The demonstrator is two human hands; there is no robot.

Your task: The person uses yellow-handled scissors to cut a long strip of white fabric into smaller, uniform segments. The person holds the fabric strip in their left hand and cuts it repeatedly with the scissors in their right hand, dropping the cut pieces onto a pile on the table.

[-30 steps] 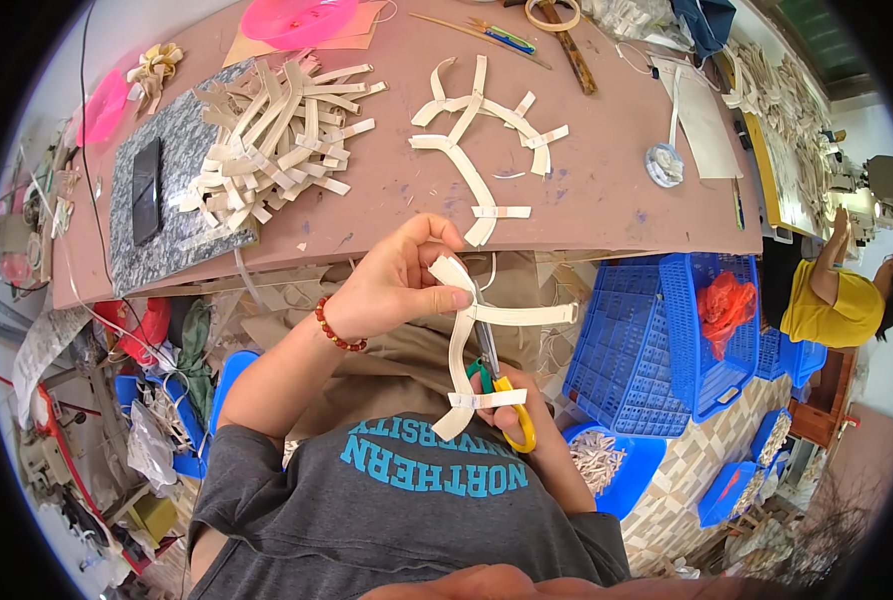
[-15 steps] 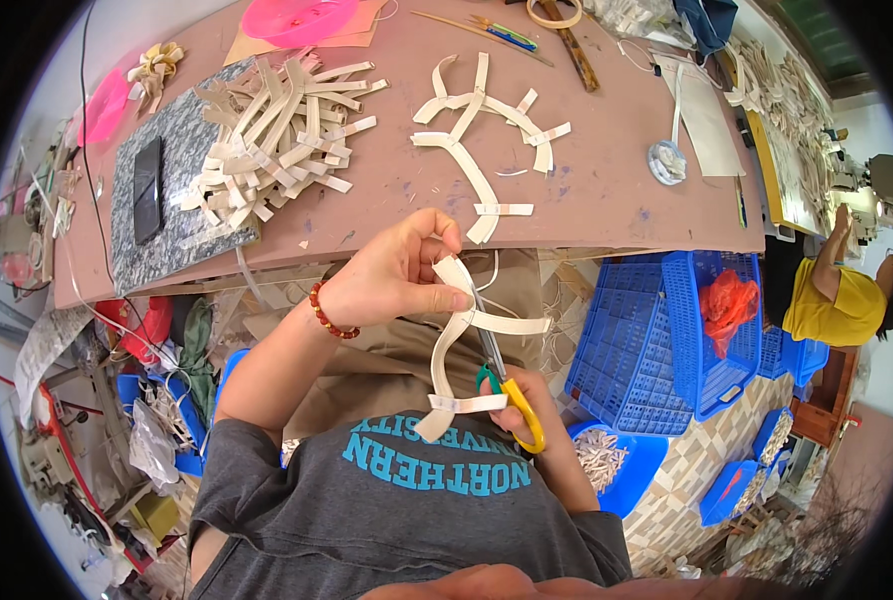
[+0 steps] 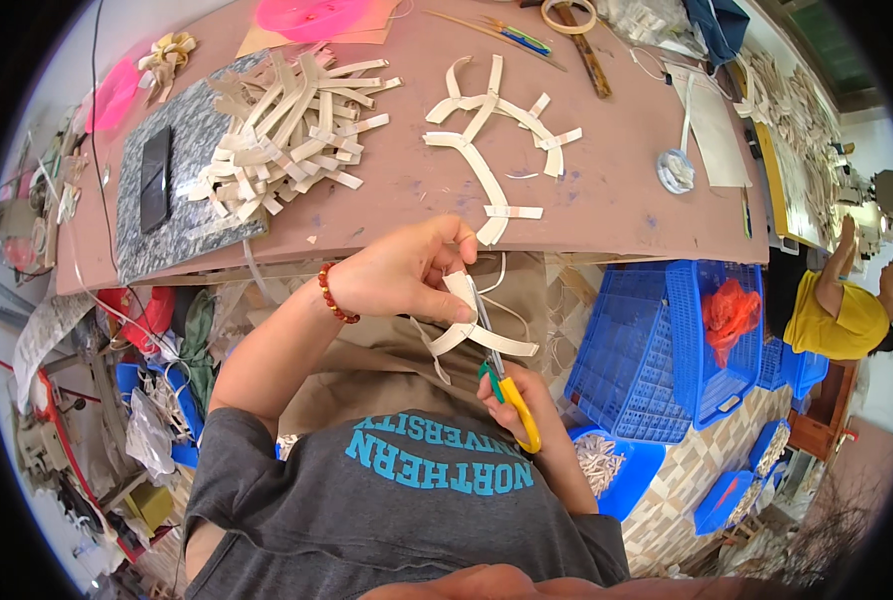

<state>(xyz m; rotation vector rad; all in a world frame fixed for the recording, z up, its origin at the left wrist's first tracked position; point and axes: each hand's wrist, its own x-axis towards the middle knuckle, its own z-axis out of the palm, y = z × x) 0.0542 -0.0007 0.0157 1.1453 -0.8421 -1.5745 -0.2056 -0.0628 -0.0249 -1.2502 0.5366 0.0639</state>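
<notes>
- We see the left hand (image 3: 406,275) pinching a cream branched strip (image 3: 458,286) just short of the surface's (image 3: 616,215) near edge.
- The right hand (image 3: 531,388) grips yellow-and-green scissors (image 3: 511,391), blades at the strip.
- We find similar strips (image 3: 296,125) piled at left on the surface.

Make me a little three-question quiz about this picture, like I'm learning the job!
1. Which hand holds the scissors?
2. True or false: the black phone lies on the floor.
3. Fill in the colour: the left hand pinches a ____ strip piece.

Key:
1. The right hand.
2. False; it lies on the speckled slab.
3. Cream.
</notes>
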